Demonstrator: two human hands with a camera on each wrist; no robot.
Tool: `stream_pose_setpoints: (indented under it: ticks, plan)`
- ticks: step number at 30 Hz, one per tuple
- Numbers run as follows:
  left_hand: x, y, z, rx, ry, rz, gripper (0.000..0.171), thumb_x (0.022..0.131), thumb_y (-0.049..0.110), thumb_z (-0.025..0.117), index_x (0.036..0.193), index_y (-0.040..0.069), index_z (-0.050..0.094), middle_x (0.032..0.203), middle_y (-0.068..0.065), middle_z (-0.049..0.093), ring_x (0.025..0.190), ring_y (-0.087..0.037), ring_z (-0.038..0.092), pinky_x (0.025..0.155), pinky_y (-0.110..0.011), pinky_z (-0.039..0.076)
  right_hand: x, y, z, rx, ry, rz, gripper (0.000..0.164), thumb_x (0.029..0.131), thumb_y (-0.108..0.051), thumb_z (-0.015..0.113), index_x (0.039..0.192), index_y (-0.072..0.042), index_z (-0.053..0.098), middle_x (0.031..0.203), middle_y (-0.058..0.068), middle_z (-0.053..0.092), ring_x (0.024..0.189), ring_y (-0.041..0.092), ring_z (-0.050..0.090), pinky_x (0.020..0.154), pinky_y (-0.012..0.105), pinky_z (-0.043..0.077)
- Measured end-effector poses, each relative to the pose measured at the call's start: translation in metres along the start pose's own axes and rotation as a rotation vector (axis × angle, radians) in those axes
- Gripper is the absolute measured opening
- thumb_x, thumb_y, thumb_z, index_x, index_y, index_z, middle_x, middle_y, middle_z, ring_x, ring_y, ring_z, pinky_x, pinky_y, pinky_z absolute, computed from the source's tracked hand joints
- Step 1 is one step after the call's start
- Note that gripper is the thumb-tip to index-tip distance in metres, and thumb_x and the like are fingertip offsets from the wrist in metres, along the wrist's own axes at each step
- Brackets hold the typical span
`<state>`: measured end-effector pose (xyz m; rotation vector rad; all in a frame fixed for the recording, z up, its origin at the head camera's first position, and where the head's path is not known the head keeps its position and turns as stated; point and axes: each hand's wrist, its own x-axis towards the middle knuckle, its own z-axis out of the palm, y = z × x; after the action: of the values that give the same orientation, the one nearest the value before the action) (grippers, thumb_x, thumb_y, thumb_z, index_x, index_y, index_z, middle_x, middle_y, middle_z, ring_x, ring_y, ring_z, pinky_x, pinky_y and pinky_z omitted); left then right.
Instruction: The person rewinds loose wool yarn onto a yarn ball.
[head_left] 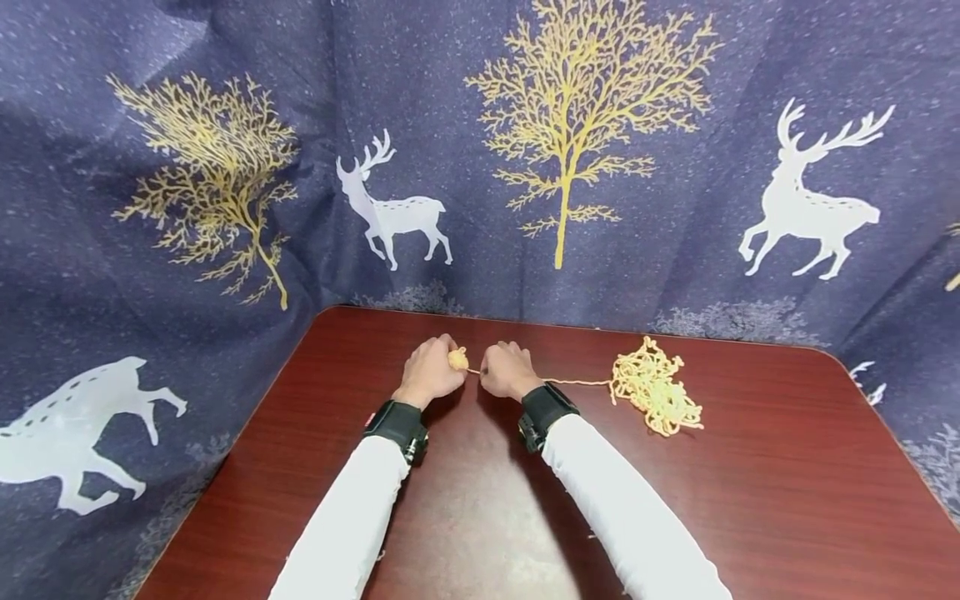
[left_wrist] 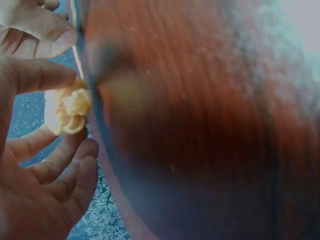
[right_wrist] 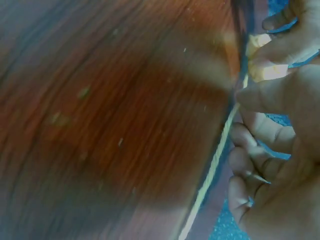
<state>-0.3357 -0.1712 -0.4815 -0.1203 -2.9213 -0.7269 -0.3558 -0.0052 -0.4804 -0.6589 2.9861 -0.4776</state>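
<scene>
Yarn all sits on or above the red-brown table (head_left: pixel 765 467). Loose yarn pile (head_left: pixel 654 390) lies in a tangle on the tabletop, right of centre in the head frame, near the table's far edge. A single yarn strand (head_left: pixel 576 382) runs left from it, passes under the right hand (head_left: pixel 507 368) and comes out to the small yarn ball (head_left: pixel 458 359), near frame centre.

Left hand (head_left: pixel 433 367): holds the ball. In the left wrist view, ball is at left of frame, thumb on its upper side, fingers bent round the lower side; grip is only as wide as the ball, remaining fingers curled in loosely.

Right hand: pinches the strand between thumb and fingers, gap about nil, other fingers curled. In the right wrist view the pinch is at right of frame; strand drops from there to the bottom edge, fairly straight. Ball shows at upper right, partly covered by the left hand.

Pose: both arms come up from the bottom of the head frame, converging, backs of hands up, hands just beside each other with a short strand span between. White sleeves (head_left: pixel 622 500), black wrist devices (head_left: pixel 551 404) on both. Blue patterned curtain (head_left: pixel 450 75) fills the top of frame.
</scene>
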Motion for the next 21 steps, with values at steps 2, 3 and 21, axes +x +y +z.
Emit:
stream_pose_setpoints:
  ticks: [2,3,21]
  plan:
    - [0.0,0.003,0.0,-0.036,0.021,0.01,0.037,0.074,0.018,0.079,0.106,0.008,0.065,0.096,-0.009,0.062,0.088,-0.032,0.063,0.074,-0.047,0.056,-0.003,0.003,-0.002,0.008,0.006,-0.01,0.011,0.085,-0.013,0.068,0.078,-0.017,0.075,0.092,0.003,0.067,0.095,0.032,0.057,0.081,0.047,0.047]
    - [0.0,0.005,-0.001,-0.057,0.027,0.017,0.038,0.073,0.016,0.079,0.107,0.007,0.066,0.097,-0.01,0.061,0.088,-0.032,0.063,0.075,-0.047,0.057,-0.005,0.004,-0.003,0.02,0.01,-0.012,0.011,0.085,-0.013,0.067,0.079,-0.017,0.075,0.091,0.002,0.068,0.095,0.031,0.057,0.081,0.047,0.047]
    - [-0.002,0.051,-0.01,-0.36,0.055,0.132,0.041,0.073,0.007,0.079,0.114,0.006,0.073,0.107,-0.011,0.068,0.089,-0.024,0.057,0.075,-0.032,0.049,-0.043,0.046,-0.034,0.776,0.127,0.096,0.012,0.084,0.002,0.064,0.095,0.0,0.068,0.083,0.019,0.071,0.057,0.015,0.066,0.051,0.024,0.055]
